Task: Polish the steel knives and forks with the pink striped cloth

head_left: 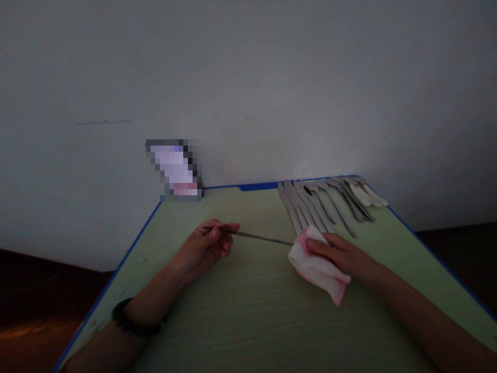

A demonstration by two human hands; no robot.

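Between thumb and fingers, my left hand (207, 246) pinches one end of a thin metal piece of cutlery (260, 237). It is seen nearly edge-on, so its exact kind cannot be made out. The other end runs rightward into a pink and white cloth (314, 264), which covers its tip. My right hand (341, 254) is closed on this cloth, thumb on top, with a loose corner hanging toward me. Both hands are above the table, and the right one is just in front of a row of cutlery.
Several table knives (297, 204), spoons (326, 202) and other metal cutlery (351, 202) lie at the table's back right, beside white-handled pieces (367, 196). A blurred phone-like device (174, 168) leans on the wall (248, 93) at back left. The green table (233, 321) has blue edging.
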